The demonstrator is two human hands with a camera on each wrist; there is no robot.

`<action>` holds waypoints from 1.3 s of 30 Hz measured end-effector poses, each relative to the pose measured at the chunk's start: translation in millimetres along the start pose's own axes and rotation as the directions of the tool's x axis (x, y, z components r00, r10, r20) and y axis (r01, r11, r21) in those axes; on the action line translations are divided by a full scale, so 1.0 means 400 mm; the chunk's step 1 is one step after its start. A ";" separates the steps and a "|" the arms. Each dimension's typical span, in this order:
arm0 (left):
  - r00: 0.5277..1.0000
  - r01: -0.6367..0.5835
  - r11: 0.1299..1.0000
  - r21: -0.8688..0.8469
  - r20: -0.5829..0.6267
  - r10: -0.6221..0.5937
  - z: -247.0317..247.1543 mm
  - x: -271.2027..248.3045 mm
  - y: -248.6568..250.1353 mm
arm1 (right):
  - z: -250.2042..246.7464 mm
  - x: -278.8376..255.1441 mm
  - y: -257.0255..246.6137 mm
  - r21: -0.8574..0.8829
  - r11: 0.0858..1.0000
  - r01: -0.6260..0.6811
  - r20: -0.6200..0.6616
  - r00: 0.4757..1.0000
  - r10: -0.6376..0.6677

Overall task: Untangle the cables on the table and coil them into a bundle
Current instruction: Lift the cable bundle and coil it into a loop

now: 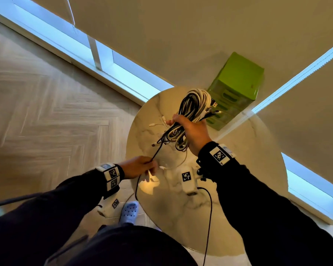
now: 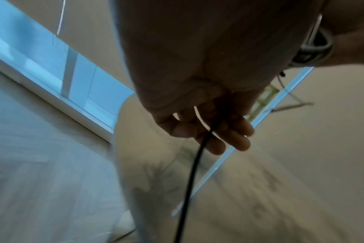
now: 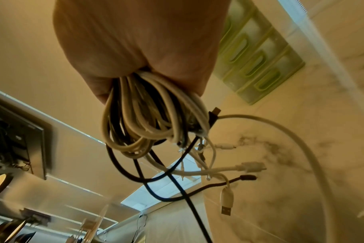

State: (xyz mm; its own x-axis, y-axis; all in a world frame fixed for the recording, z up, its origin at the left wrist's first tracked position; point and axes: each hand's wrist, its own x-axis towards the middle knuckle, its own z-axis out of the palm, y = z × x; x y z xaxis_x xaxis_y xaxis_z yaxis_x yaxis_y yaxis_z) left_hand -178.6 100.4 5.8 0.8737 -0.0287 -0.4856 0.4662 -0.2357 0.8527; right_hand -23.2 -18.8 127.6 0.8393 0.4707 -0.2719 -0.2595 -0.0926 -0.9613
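Note:
My right hand (image 1: 188, 129) grips a coiled bundle of white and black cables (image 1: 194, 104) and holds it above the round marble table (image 1: 238, 189). In the right wrist view the bundle (image 3: 148, 118) hangs from my fist, with loose plug ends dangling below. A single black cable (image 1: 158, 150) runs from the bundle down to my left hand (image 1: 140, 167), which pinches it near the table's left edge. Past my fingers (image 2: 224, 136) the black cable (image 2: 189, 189) drops toward the floor. A few thin white cable ends (image 1: 160, 121) lie on the table.
A green drawer box (image 1: 236, 89) stands behind the table against the blind. A white tagged device (image 1: 188, 181) lies on the table near my right wrist, with a black lead (image 1: 210, 212) running off the front edge. Herringbone floor (image 1: 46, 104) lies to the left.

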 end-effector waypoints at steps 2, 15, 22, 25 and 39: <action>0.984 0.074 0.984 -0.163 -0.151 -0.099 -0.040 -0.026 -0.036 | 0.030 0.004 0.000 -0.018 1.000 0.004 0.030 1.000 -0.003; 0.725 0.134 0.989 0.065 -0.687 -0.053 -0.316 -0.112 -0.041 | 0.130 0.036 -0.063 0.016 1.000 0.025 0.095 0.995 -0.027; 0.985 -0.020 0.944 -0.330 -0.167 -0.038 -0.154 -0.098 0.209 | 0.120 0.057 -0.083 0.093 0.995 0.031 0.035 0.999 -0.034; 0.995 0.094 0.730 -0.677 0.090 -0.045 -0.091 -0.048 0.273 | 0.111 0.049 -0.083 0.178 0.984 -0.012 0.032 0.999 0.007; 0.978 -0.201 0.186 -0.962 -0.209 -0.022 -0.074 0.111 0.385 | -0.034 -0.009 -0.120 0.110 0.992 0.063 0.009 0.998 -0.065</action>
State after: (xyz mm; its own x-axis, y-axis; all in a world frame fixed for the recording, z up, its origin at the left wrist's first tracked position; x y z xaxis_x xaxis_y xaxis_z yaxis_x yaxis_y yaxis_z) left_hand -64.0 91.6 121.2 0.8728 0.1801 -0.4537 0.0443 0.8963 0.4411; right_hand -7.4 -27.9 174.3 0.8499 0.4840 -0.2085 -0.2568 0.0349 -0.9658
